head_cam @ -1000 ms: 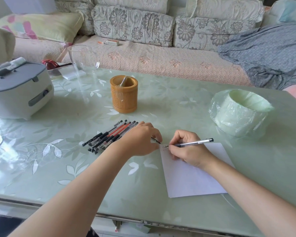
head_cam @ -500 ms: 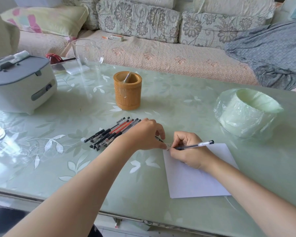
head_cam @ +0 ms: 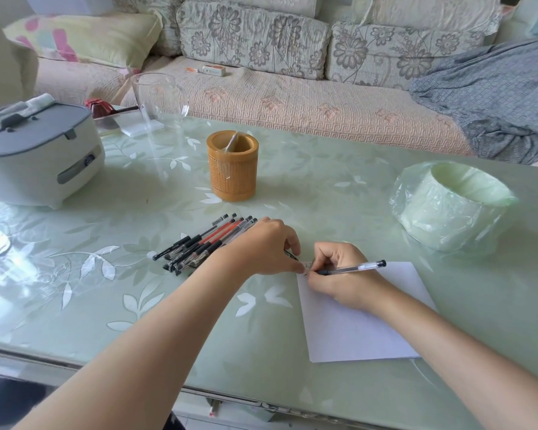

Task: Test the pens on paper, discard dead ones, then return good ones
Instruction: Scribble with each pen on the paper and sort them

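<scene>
A white sheet of paper (head_cam: 361, 324) lies on the table in front of me. My right hand (head_cam: 339, 274) grips a clear pen (head_cam: 354, 268) with its tip on the sheet's top left corner, where small ink marks show. My left hand (head_cam: 261, 246) rests beside that corner with a fingertip at the paper's edge, and it pinches a small black piece, apparently the pen cap (head_cam: 291, 255). Several black and red pens (head_cam: 205, 243) lie bundled on the table just left of my left hand. A bamboo pen holder (head_cam: 233, 172) stands behind them.
A small bin lined with a green bag (head_cam: 454, 206) stands at the right. A grey and white appliance (head_cam: 38, 156) sits at the left, with a clear glass vessel (head_cam: 160, 97) behind it. A sofa runs along the table's far edge.
Both hands stay at the paper's top left corner. The pen has tilted slightly lower, and small marks now show at the corner.
</scene>
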Available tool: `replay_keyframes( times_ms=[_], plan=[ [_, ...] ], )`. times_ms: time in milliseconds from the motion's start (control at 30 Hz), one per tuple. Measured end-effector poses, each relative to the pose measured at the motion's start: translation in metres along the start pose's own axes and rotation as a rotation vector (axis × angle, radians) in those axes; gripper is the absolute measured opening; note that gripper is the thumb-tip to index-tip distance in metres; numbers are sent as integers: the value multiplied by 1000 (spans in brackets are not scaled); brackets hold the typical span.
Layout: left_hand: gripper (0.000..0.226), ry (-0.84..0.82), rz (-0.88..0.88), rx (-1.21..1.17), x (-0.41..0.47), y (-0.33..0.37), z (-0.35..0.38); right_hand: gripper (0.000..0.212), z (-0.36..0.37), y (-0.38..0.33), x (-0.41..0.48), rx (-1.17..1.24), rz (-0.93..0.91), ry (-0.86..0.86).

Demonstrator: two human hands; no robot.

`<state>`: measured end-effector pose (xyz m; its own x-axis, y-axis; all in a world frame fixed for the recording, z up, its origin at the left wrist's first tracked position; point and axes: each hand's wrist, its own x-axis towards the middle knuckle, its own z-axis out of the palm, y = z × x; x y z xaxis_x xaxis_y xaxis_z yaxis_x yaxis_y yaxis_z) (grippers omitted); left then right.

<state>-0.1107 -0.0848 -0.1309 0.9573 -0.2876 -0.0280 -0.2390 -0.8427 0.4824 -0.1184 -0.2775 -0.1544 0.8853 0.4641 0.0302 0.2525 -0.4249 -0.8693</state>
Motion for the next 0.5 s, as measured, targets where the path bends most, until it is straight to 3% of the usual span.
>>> replay_keyframes(
  times_ms=[500],
  plan=[
    [36, 9, -14, 13, 1, 2, 1, 18, -1, 1, -1, 3, -14, -9]
  ],
)
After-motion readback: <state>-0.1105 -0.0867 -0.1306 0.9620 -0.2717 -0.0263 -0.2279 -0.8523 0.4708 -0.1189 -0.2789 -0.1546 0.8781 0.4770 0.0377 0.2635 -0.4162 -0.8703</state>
